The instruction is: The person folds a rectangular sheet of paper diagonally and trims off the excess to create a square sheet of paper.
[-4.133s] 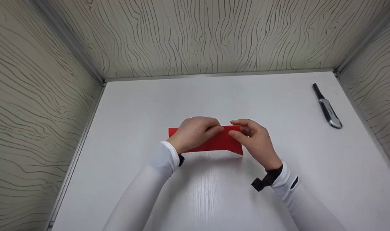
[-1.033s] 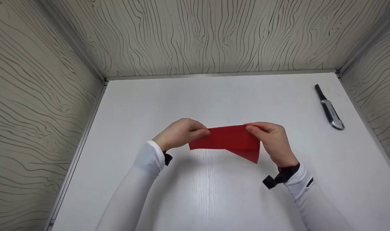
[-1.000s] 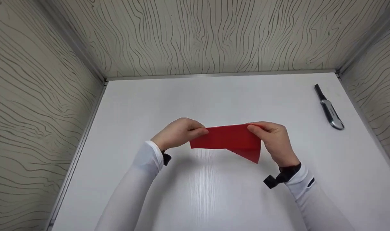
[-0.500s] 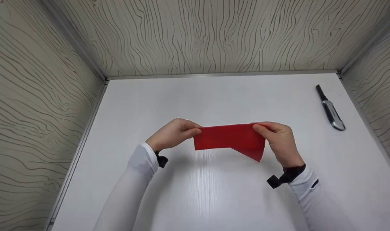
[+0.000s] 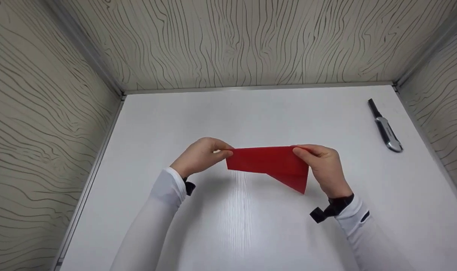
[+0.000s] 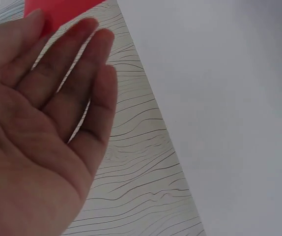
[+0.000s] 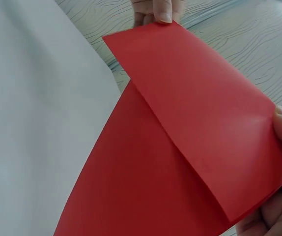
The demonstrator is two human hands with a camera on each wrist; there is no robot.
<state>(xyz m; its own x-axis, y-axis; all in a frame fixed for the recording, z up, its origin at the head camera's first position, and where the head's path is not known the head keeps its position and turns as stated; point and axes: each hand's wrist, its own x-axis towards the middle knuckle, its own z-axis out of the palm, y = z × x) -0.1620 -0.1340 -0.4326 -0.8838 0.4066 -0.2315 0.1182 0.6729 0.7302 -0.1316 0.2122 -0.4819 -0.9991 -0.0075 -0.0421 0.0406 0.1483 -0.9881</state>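
A folded sheet of red paper (image 5: 264,160) is held up over the white table, stretched between both hands. My left hand (image 5: 201,155) pinches its upper left corner between thumb and index finger; in the left wrist view the other fingers (image 6: 101,93) of that hand extend loosely below the paper. At the upper right end, my right hand (image 5: 326,167) grips the fold, thumb in front and fingers behind. The right wrist view shows a front flap (image 7: 205,103) lying over a longer back layer (image 7: 131,167), which hangs lower as a slanted point on the right.
A black and silver utility knife (image 5: 387,130) lies at the right rear of the white table (image 5: 228,116). Wood-grain panels (image 5: 228,45) stand behind and at both sides. Each wrist carries a small black camera (image 5: 318,214).
Compared with 4.1 seconds ago, the hands have moved apart, the left one out to the paper's end. Over the last half second the paper's lower left corner has swung slightly upward.
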